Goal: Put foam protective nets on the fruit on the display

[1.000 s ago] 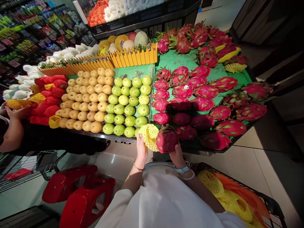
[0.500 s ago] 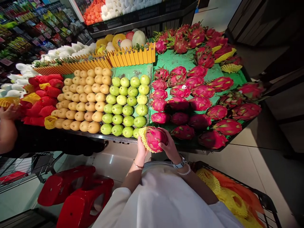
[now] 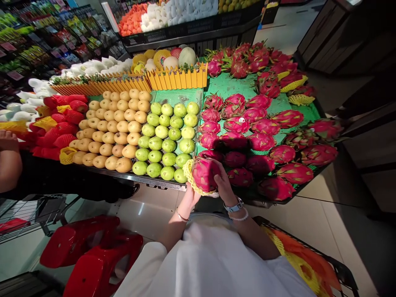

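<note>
Between my two hands, at the front edge of the fruit stand, is a dragon fruit (image 3: 204, 173). A yellow foam net (image 3: 191, 177) covers its left end and underside. My left hand (image 3: 192, 195) is closed around the netted side from below. On the right side of the fruit, my right hand (image 3: 223, 181) grips the bare pink skin, thumb on top. Rows of dragon fruits (image 3: 261, 141) lie just beyond on the green mat (image 3: 230, 84). Green guavas (image 3: 168, 145) stand in rows to the left of them.
Brown pears (image 3: 108, 137) and red-netted fruit (image 3: 55, 132) fill the stand's left side. A small orange fence (image 3: 176, 79) runs behind. Red stools (image 3: 95, 268) stand at lower left, and a cart with netting (image 3: 297, 255) at lower right. Another person's hand (image 3: 8, 141) is at far left.
The dragon fruit and both hands have shifted slightly right in view, and the foam net sits a little lower on the fruit. The view has tilted slightly. The other person's hand has moved slightly.
</note>
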### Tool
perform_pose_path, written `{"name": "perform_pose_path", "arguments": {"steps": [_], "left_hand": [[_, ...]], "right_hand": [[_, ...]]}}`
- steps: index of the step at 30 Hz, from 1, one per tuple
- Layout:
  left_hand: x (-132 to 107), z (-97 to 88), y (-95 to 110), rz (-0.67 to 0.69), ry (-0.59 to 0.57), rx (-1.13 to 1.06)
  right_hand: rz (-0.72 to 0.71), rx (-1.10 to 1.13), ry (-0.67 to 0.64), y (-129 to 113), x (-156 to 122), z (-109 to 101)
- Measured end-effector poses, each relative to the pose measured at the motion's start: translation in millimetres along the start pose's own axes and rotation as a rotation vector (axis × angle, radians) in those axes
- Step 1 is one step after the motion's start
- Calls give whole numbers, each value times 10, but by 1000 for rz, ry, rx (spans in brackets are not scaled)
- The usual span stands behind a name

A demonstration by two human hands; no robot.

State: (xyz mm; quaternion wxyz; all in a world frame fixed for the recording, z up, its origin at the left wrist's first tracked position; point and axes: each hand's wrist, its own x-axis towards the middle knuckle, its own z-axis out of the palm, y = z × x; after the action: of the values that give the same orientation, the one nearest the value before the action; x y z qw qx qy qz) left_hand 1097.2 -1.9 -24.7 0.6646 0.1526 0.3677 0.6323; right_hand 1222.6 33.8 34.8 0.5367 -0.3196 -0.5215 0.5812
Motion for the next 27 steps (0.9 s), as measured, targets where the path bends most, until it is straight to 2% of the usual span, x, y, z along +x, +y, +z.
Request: {"name": "perform_pose_path", "arguments": {"steps": [5, 10, 12, 13, 16, 19, 22, 25, 27], "left_hand": [[5, 98, 96, -25, 71, -87], [-15, 169, 125, -41, 154, -146], [-19, 191, 140, -29, 174, -168], [-21, 203, 157, -13, 178, -181], [-41, 255, 241, 53, 181, -234], [-77, 331, 331, 103, 204, -283], [-107, 408, 372, 189, 220, -299], [-104, 433, 354, 269, 199, -201], [-86, 406, 321, 266, 175, -104]], "right_hand": [[-37, -354, -129, -201, 93, 12], [-37, -787, -202, -259, 171, 35], [-107, -998, -186, -281, 197, 16], [-187, -1070, -165, -293, 197, 3], [-508, -1035, -86, -300, 122, -14], [-712, -924, -125, -190, -8, 49], [-712, -922, -214, 17, -45, 148], [-615, -813, -164, 182, 29, 178], [-560, -741, -111, 215, 72, 145]]}}
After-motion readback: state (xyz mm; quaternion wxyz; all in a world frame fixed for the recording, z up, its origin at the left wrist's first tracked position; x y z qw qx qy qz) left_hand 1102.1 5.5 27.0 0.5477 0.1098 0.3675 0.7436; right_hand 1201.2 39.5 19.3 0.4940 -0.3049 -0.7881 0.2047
